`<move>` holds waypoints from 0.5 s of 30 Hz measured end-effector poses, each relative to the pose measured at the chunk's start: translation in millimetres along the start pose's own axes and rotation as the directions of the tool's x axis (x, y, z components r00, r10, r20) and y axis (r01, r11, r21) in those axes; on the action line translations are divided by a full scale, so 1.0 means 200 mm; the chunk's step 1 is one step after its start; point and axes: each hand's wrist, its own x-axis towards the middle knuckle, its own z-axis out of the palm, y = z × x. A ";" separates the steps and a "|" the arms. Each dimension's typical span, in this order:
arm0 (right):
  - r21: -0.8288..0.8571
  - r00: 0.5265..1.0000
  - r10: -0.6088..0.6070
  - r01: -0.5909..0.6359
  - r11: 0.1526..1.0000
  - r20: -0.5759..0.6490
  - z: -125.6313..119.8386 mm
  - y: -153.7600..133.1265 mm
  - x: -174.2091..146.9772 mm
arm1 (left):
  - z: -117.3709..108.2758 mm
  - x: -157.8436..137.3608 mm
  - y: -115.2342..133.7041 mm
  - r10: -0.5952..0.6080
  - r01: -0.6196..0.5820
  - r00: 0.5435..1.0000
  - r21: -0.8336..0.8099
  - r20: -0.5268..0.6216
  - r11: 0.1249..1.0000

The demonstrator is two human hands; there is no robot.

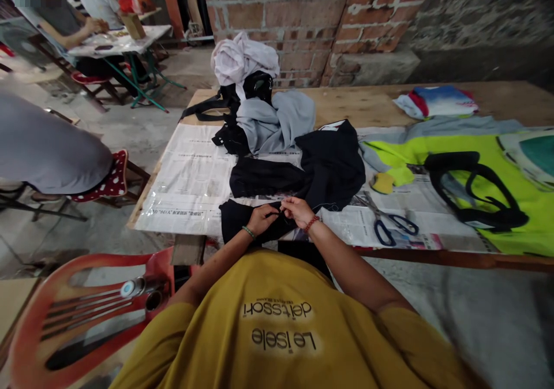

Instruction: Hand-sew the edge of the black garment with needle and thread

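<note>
Dark trousers [333,161] lie on the newspaper-covered table edge in front of me, one leg stretched to the left and the other bunched under my hands. My left hand [263,219] is closed on the cloth of the near leg. Just beside it, my right hand [298,211] has thumb and fingers pinched together; whatever is between them is too small to make out. A thin pale thread shows on the cloth to its right. Scissors [392,221] with dark blue handles rest on the newspaper to the right of my right hand.
A grey cloth [281,120] and a pale pink cloth [244,59] are heaped behind. To the right lie a yellow-green garment [459,152], a black strap-like object [476,195] and folded clothing [441,100]. A red plastic chair [86,268] holds bottles. People sit at the left.
</note>
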 end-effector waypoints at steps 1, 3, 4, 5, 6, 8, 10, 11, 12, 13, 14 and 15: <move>-0.002 1.000 0.003 -0.003 1.000 0.019 -0.01 0.00 -0.01 | 0.00 0.00 0.00 -0.002 0.002 1.000 0.000 -0.007 1.000; -0.041 0.999 0.002 0.000 0.999 0.041 -0.01 -0.01 -0.03 | 0.01 0.00 0.00 -0.006 0.006 1.000 -0.002 -0.018 1.000; -0.079 0.999 -0.009 0.012 0.997 0.038 -0.01 0.00 -0.04 | 0.01 0.00 0.00 -0.008 0.008 1.000 -0.003 -0.022 1.000; -0.121 0.999 -0.031 0.035 0.992 0.028 0.00 0.00 -0.05 | 0.01 0.00 0.00 -0.007 0.007 1.000 -0.001 -0.023 1.000; -0.156 0.998 -0.062 0.063 0.986 0.013 0.00 0.01 -0.05 | 0.01 0.00 0.00 -0.005 0.005 1.000 0.002 -0.019 1.000; -0.156 0.994 -0.108 0.102 0.982 -0.027 0.03 0.03 -0.04 | 0.01 0.00 0.00 -0.003 0.004 1.000 0.016 -0.008 1.000; -0.060 0.993 -0.084 0.079 0.995 -0.082 0.04 0.03 -0.02 | 0.01 0.00 -0.01 -0.001 0.000 1.000 0.035 0.015 0.999; -0.004 0.993 -0.054 0.054 0.999 -0.106 0.04 0.03 -0.01 | 0.01 0.00 -0.01 0.005 -0.006 0.999 0.048 0.034 0.999; 0.043 0.992 -0.024 0.030 0.999 -0.125 0.03 0.02 0.01 | 0.01 0.00 -0.01 0.013 -0.016 0.998 0.060 0.055 0.998; 0.074 0.991 -0.003 0.013 0.997 -0.136 0.01 0.00 0.02 | 0.01 0.00 -0.01 0.021 -0.026 0.997 0.069 0.074 0.997; 0.090 0.990 0.007 0.006 0.996 -0.141 -0.01 -0.01 0.04 | 0.01 0.00 -0.01 0.030 -0.037 0.996 0.073 0.088 0.997; 0.094 0.990 0.013 0.001 0.996 -0.143 -0.03 -0.03 0.05 | 0.01 -0.01 -0.01 0.038 -0.045 0.995 0.071 0.094 0.996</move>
